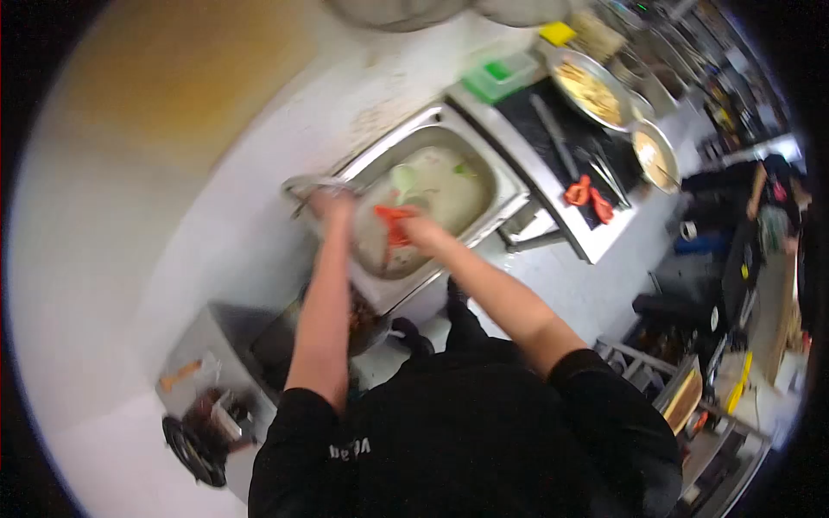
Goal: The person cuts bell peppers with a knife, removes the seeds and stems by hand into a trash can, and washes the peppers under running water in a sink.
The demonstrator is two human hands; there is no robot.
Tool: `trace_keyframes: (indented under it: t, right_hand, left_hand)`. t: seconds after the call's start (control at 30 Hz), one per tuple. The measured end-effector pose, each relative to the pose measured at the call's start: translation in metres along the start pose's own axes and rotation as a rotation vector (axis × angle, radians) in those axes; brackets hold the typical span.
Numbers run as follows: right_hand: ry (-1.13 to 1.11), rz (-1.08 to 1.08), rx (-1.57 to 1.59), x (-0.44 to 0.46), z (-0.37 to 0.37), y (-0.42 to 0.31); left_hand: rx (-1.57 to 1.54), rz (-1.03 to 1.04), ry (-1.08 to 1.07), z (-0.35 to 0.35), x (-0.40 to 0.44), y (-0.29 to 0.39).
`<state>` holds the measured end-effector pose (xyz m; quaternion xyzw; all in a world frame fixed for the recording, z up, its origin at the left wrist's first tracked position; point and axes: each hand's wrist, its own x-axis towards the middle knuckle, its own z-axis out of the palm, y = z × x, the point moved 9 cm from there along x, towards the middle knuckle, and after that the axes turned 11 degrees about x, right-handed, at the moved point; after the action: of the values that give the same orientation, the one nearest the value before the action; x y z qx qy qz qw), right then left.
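Note:
Over the steel sink (509, 192), my right hand (420, 231) is closed on a limp-looking orange-red thing (395, 226), whose kind is blurred. My left hand (332, 205) is at the sink's left rim, up against a shiny metal piece (304, 184). Blur hides its fingers, so whether it grips that metal is unclear. Cloudy water (445, 203) fills the basin. A pale green round thing (402, 178) lies in it near my right hand, with a bit of green (465, 169) toward the far corner.
Right of the sink, a counter (596, 244) holds a black mat (522, 112), a knife (553, 129), red-handled tools (590, 200), a pan of food (591, 91), a bowl of sauce (654, 155) and a green-and-clear container (501, 78). Another person (756, 186) stands far right.

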<state>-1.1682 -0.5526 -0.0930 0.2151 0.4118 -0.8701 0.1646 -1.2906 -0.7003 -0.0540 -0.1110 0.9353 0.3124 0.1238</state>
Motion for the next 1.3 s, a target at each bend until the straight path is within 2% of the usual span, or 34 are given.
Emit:
trace_keyframes:
  t: [0.03,0.07,0.1,0.17,0.23,0.27,0.3,0.37,0.4,0.43,0.5,0.57,0.63,0.67,0.7,0.73,0.8,0.83,0.87,0.9,0.93,0.97,1.0,1.03,1.07,1.1,1.13,1.17,1.2,1.23,1.27,1.3]
  right_hand:
    - [0.032,0.047,-0.037,0.009,0.005,0.0]
    - [0.055,-0.028,-0.01,0.006,0.02,-0.021]
    - [-0.009,-0.023,0.074,0.016,0.03,-0.025]
    - [-0.076,-0.011,0.167,0.035,0.031,-0.038]
    - [-0.117,0.095,0.202,0.047,0.036,-0.037]
    - [-0.158,0.122,0.279,0.052,0.039,-0.033]
    - [-0.193,0.166,0.285,0.056,0.045,-0.027]
    - [-0.163,0.195,0.328,0.07,0.053,-0.014]
    - [-0.199,0.236,0.321,0.07,0.062,-0.006]
    - [-0.182,0.194,0.268,0.072,0.06,-0.005]
    - [-0.175,0.167,0.209,0.072,0.061,-0.001]
    - [-0.025,0.089,0.164,0.079,0.051,0.001]
    - [-0.09,0.11,0.189,0.083,0.055,0.008]
    - [-0.096,-0.091,-0.283,0.081,0.051,-0.006]
    - [-0.098,-0.302,-0.756,0.076,0.052,-0.02]
    - [-0.1,-0.302,-0.759,0.073,0.046,-0.02]
    - [0.099,-0.44,-1.122,0.06,0.025,-0.036]
    - [0.101,-0.442,-1.126,0.058,0.018,-0.05]
    - [-0.078,-0.233,-1.055,0.064,0.017,-0.057]
    - [-0.249,-0.022,-0.972,0.064,0.023,-0.055]
    - [-0.243,-0.016,-0.974,0.06,0.032,-0.065]
    - [-0.311,0.073,-0.738,0.055,0.047,-0.065]
    - [-0.372,0.154,-0.493,0.052,0.061,-0.06]
    - [-0.362,0.15,-0.484,0.063,0.062,-0.041]
    - [-0.433,-0.082,-0.593,0.08,0.069,-0.025]
    - [-0.499,-0.318,-0.703,0.084,0.075,-0.023]
    - [-0.431,-0.335,-1.004,0.064,0.08,-0.04]
    - [-0.417,-0.334,-0.996,0.055,0.086,-0.06]
    - [-0.43,-0.158,-1.099,0.051,0.084,-0.06]
    - [-0.443,0.024,-1.197,0.047,0.076,-0.058]
    - [-0.43,0.029,-1.19,0.043,0.069,-0.073]
    - [-0.447,0.082,-0.964,0.04,0.057,-0.089]
  left_hand:
    - [0.091,0.118,0.02,0.031,0.065,-0.031]
    - [0.608,0.325,0.005,0.066,0.098,-0.034]
    - [1.104,0.553,0.099,0.101,0.125,-0.037]
    - [0.613,0.29,0.348,0.078,0.117,-0.041]
    - [0.131,-0.029,0.59,0.041,0.101,-0.088]
    - [-0.504,0.018,0.333,0.068,0.117,-0.112]
    - [-1.113,-0.091,0.123,0.098,0.126,-0.136]
    - [-0.97,0.029,0.055,0.088,0.094,-0.114]
    - [-0.797,0.118,0.076,0.068,0.071,-0.084]
    - [-0.793,0.096,0.113,0.06,0.053,-0.078]
    - [-1.085,-0.065,0.128,0.06,0.021,-0.074]
    - [-1.38,-0.207,0.129,0.069,-0.003,-0.071]
    - [-1.685,-0.282,0.083,0.091,-0.022,-0.062]
    - [-1.841,-0.29,0.037,0.105,-0.031,-0.056]
    - [-1.843,-0.292,0.043,0.115,-0.036,-0.053]
    - [-1.707,-0.324,0.005,0.13,-0.041,-0.049]
    - [-1.434,-0.385,-0.073,0.156,-0.048,-0.045]
    - [-1.297,-0.408,-0.111,0.16,-0.047,-0.047]
    - [-1.012,-0.49,-0.147,0.159,-0.045,-0.052]
    - [-1.016,-0.49,-0.155,0.144,-0.055,-0.035]
    - [-1.006,-0.321,-0.076,0.107,-0.068,0.001]
    - [-0.987,-0.153,0.002,0.077,-0.077,0.027]
    - [-0.982,-0.153,-0.008,0.073,-0.079,0.028]
    - [-1.038,-0.116,0.178,0.053,-0.078,0.022]
    - [-1.093,-0.072,0.364,0.035,-0.078,0.016]
    - [-1.091,-0.063,0.351,0.036,-0.07,0.007]
    - [-1.197,-0.14,0.224,0.054,-0.055,-0.016]
    - [-1.294,-0.224,0.095,0.074,-0.041,-0.043]
    - [-1.076,-0.071,0.125,0.074,-0.014,-0.065]
    - [-1.07,-0.071,0.111,0.066,-0.004,-0.059]
    - [-0.43,0.363,0.49,0.008,-0.015,-0.013]
    - [-0.082,0.585,0.618,-0.003,-0.013,0.011]
